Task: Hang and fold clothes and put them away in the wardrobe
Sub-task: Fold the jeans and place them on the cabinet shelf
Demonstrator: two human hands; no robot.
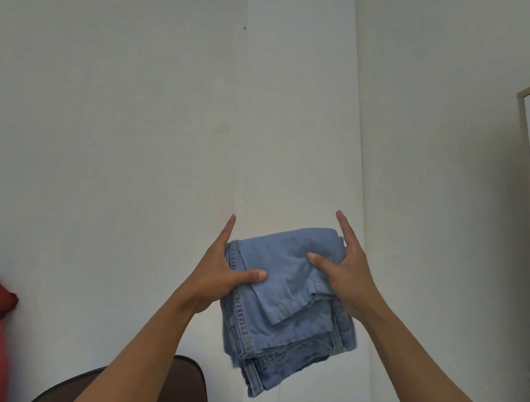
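Against a pale wall (105, 146), folded jeans (287, 314) sit between left hand (219, 273) and right hand (349, 273), fingers (227, 232) clamped on both sides.

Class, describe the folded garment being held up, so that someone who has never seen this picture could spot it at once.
Start at the plain white wall. In front of it, low and centre, the left hand and right hand hold a folded bundle, the jeans. It is the only blue denim thing, unlike the red cloth at the left edge.
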